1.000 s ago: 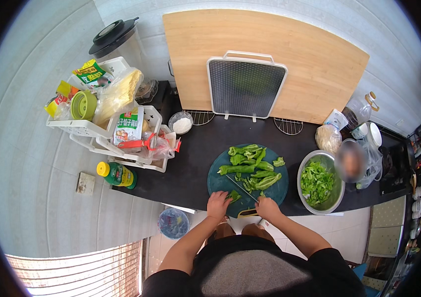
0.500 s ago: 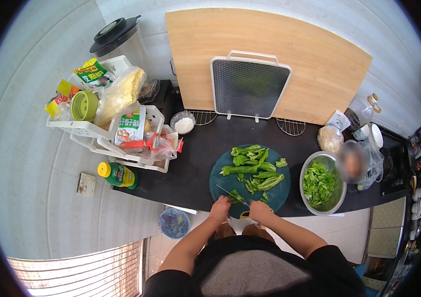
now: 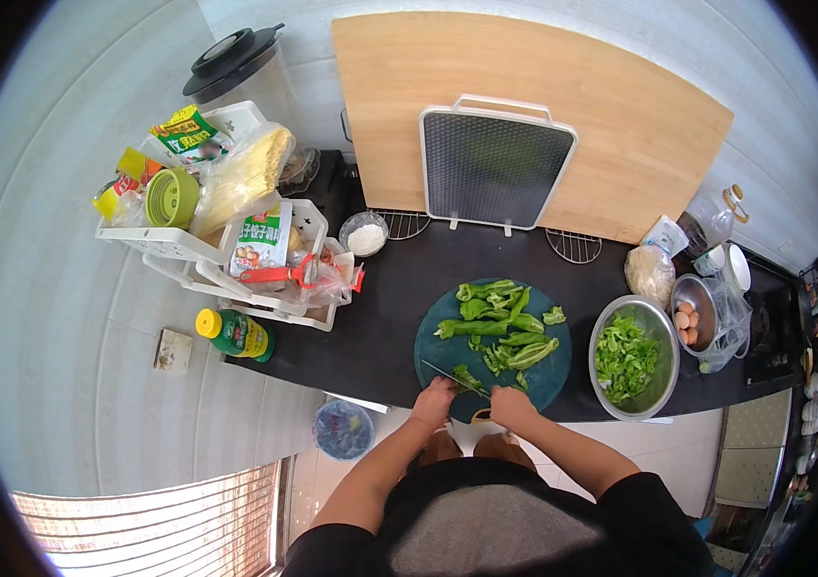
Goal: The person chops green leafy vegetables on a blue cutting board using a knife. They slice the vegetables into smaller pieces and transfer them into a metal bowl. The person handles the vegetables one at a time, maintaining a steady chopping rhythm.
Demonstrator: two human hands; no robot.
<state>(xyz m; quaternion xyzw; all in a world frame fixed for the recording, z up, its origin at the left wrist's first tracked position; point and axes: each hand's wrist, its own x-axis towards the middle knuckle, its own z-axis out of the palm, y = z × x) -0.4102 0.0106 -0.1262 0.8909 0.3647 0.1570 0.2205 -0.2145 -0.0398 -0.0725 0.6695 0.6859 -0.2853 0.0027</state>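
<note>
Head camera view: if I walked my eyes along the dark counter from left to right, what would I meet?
Yellow-capped bottle → small bowl → round green cutting board → large metal bowl → brown eggs.

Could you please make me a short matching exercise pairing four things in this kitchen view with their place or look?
Things:
1. Knife
2. Eggs
3. Chopped greens
4. Bottle

Places or looks:
A. in the larger metal bowl
B. topped with a yellow cap
C. held in the right hand
D. in the smaller metal bowl

Right pairs: 1-C, 2-D, 3-A, 4-B
</note>
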